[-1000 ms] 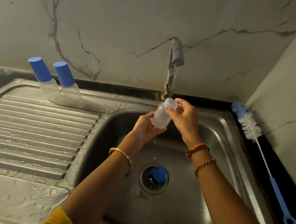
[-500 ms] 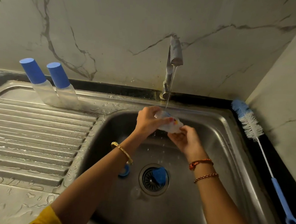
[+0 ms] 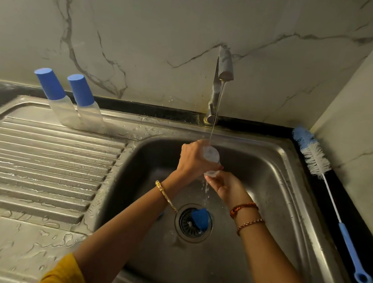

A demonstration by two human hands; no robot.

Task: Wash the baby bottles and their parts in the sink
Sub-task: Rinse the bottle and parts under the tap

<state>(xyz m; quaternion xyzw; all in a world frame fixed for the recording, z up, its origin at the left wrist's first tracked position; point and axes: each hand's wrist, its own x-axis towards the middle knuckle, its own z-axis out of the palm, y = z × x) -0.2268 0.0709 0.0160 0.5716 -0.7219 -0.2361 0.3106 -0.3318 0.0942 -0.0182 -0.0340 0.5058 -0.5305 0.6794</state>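
Observation:
A small clear baby bottle is upended over the steel sink, under a thin stream from the tap. My left hand grips its body from the left. Just below the bottle's mouth, my right hand is cupped palm up, and water spills past it toward the drain. A blue bottle part lies on the drain strainer. Two more clear bottles with blue caps stand on the draining board's back edge.
A blue-handled bottle brush lies on the dark counter right of the sink, along the side wall. The ribbed draining board on the left is wet. A marble wall rises behind the tap.
The bottle went from upright under the tap to turned mouth-down. My left hand moved over its body, and my right hand dropped below its mouth.

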